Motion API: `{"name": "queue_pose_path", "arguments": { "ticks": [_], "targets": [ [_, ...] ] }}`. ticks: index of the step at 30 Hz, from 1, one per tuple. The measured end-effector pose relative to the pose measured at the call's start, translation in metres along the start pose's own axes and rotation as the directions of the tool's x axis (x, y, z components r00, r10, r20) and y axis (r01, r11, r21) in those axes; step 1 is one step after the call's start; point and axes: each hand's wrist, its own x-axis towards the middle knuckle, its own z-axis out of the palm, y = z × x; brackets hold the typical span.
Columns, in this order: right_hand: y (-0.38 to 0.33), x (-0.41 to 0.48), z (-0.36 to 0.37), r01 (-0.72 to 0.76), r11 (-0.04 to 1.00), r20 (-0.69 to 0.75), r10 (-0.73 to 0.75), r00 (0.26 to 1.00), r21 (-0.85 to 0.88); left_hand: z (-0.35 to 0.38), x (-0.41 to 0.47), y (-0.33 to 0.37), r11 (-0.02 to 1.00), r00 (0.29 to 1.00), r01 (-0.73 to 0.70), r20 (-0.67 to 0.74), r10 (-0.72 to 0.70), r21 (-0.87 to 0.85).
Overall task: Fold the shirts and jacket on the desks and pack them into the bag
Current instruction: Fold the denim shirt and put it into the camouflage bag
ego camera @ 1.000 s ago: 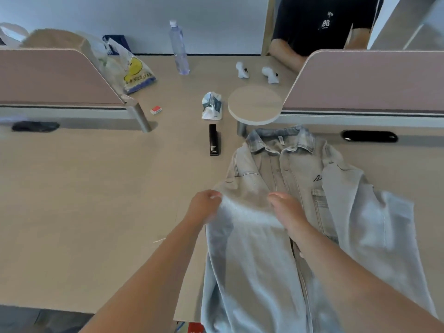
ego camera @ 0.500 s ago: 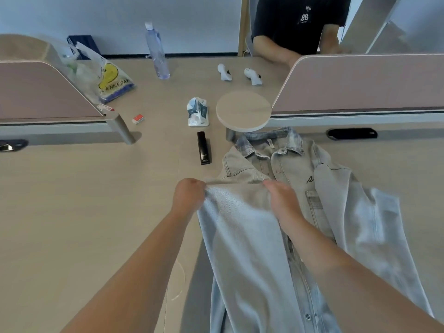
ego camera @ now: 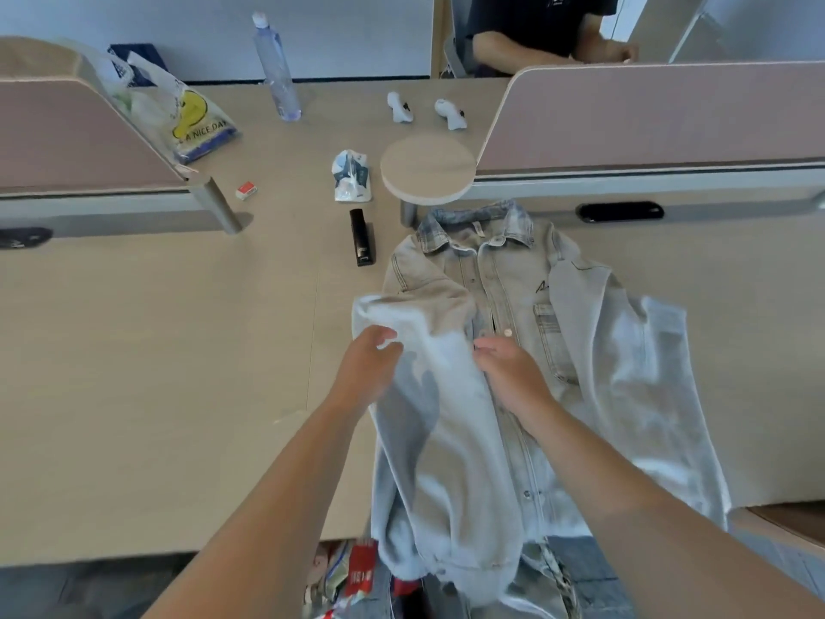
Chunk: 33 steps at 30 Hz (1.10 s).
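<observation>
Lying on partitioned wooden desk [ego camera: 134, 373]: jacket [ego camera: 593, 359], probably denim.

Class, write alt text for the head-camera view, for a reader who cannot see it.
The left hand and right hand grip a sleeve folded across a pale blue denim jacket on a light wooden desk. A black stapler lies beside its collar.

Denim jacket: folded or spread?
Partly folded. The denim jacket lies on the desk, one sleeve drawn over its front, gripped by the left hand and right hand; body unfolded.
</observation>
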Motion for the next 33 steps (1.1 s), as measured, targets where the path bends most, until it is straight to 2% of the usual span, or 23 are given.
{"name": "queue_pose_path", "arguments": {
  "ticks": [4,10,13,16,19,24,31,33],
  "targets": [
    [0.052,-0.056,-0.009,-0.003,0.999,0.079,0.006,0.997,-0.041,0.019,-0.066,-0.038,0.995,0.998,0.064,0.009,-0.063,-0.080],
    [0.135,-0.123,-0.013,0.008,0.991,0.164,0.014,0.986,-0.135,0.059,-0.162,-0.104,0.987,0.988,0.154,0.003,-0.154,0.052],
    [0.164,-0.139,-0.006,-0.005,0.983,0.153,0.034,0.988,-0.184,0.078,-0.183,-0.127,0.983,0.985,0.171,0.028,-0.173,0.060],
    [0.187,-0.144,0.004,0.009,0.992,0.141,0.009,0.990,-0.125,0.093,-0.190,-0.148,0.986,0.985,0.167,0.037,-0.168,0.021],
    [0.202,-0.149,0.012,0.004,0.999,0.069,-0.001,0.998,-0.045,0.101,-0.187,-0.165,0.986,0.986,0.167,0.024,-0.167,-0.022],
    [0.206,-0.165,0.024,-0.054,0.998,0.050,0.053,0.997,0.012,0.108,-0.187,-0.184,0.969,0.972,0.221,0.112,-0.209,-0.113],
    [0.220,-0.165,0.042,-0.089,0.993,-0.017,0.091,0.996,0.080,0.103,-0.188,-0.196,0.997,0.982,0.075,0.177,-0.067,-0.036],
    [0.223,-0.166,0.045,-0.093,0.992,-0.039,0.097,0.995,0.083,0.096,-0.191,-0.198,0.989,0.977,0.123,0.185,-0.106,-0.080]
  ]
}}
